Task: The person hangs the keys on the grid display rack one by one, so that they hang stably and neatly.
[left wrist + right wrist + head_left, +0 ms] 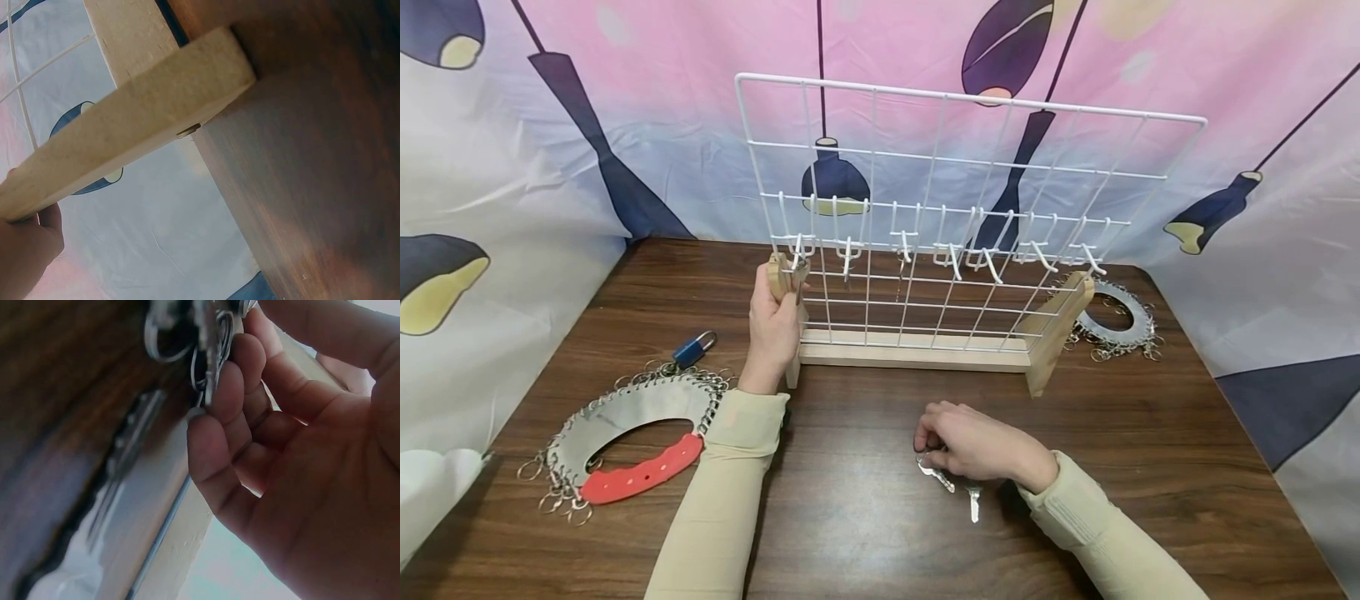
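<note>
My left hand [772, 333] grips the left wooden upright [125, 125] of a stand that carries a white wire grid [970, 99]. The fingers wrap round its upper end. Low over the table in front of the stand, my right hand [973, 442] pinches a silver key [937, 476] by its ring end, the blade pointing down toward me. Metal rings [223, 337] show at the fingertips in the right wrist view. Just beside the hand, another silver key [974, 506] lies on the wood. Its toothed blade [134, 434] appears blurred in the right wrist view.
White hooks [904, 243] line the grid, with small metal pieces hanging from some. At left lie a blue padlock [689, 352] and a metal hoop [643, 400] with a red handle [643, 473], edged with small rings. A similar hoop [1138, 333] lies behind the right upright [1048, 333].
</note>
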`<state>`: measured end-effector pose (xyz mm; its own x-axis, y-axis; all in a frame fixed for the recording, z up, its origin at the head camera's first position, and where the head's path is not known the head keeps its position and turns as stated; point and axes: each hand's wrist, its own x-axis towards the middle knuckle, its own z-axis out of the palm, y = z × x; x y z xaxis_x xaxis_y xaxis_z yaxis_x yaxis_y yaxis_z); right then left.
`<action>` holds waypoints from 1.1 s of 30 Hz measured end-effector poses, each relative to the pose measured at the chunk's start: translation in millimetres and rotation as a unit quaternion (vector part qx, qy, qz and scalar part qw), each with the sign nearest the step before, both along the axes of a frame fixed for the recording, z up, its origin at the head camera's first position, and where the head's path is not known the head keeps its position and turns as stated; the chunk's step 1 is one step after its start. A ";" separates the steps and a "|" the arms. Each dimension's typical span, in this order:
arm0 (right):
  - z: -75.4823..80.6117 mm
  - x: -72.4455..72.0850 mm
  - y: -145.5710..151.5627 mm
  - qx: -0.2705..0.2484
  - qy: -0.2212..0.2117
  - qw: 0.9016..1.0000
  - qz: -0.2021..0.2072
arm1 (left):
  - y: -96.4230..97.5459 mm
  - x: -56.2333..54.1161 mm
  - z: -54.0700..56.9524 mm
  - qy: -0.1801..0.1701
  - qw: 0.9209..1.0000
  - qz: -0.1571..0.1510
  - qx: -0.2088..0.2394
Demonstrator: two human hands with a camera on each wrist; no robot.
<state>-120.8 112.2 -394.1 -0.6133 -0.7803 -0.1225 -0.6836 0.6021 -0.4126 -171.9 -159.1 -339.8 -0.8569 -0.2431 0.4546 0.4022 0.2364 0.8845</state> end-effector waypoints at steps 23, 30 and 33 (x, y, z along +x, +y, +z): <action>-3.1 -12.6 1.0 -0.020 -0.069 0.997 0.020 | -0.3 -1.0 -1.0 0.007 1.000 -0.001 0.007; -2.5 -14.3 2.9 -0.043 -0.083 0.995 0.024 | -0.7 -1.4 -1.8 0.006 1.000 0.000 0.002; -0.8 -14.4 4.4 -0.049 -0.096 0.994 0.023 | -0.8 -1.1 -1.3 0.006 1.000 -0.002 0.004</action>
